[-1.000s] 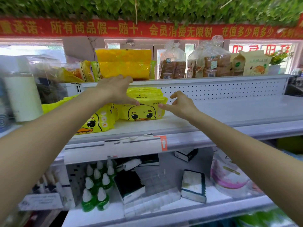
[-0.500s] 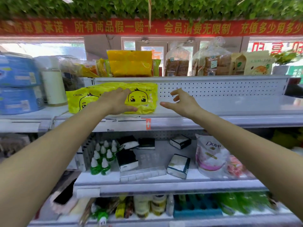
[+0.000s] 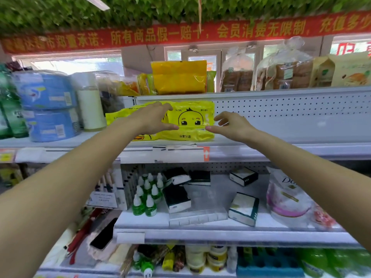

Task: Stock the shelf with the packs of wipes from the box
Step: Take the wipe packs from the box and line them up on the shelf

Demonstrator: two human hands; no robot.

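Yellow packs of wipes with a duck face lie stacked on the white middle shelf, against its perforated back panel. More yellow packs lie to their left. My left hand hovers in front of the stack's left part with fingers spread, covering part of it. My right hand is at the stack's right edge, fingers loosely spread and thumb tip near the pack. Neither hand grips anything. The box is out of view.
Blue paper rolls and a white roll stand left of the packs. Yellow bags and bagged bread fill the top shelf. Below are green bottles, small boxes and a Dove pouch. The middle shelf is bare to the right.
The view has pulled back and lower shelves have come into sight. My left hand has come off the pack and both hands now sit spread on either side of the duck-face pack.
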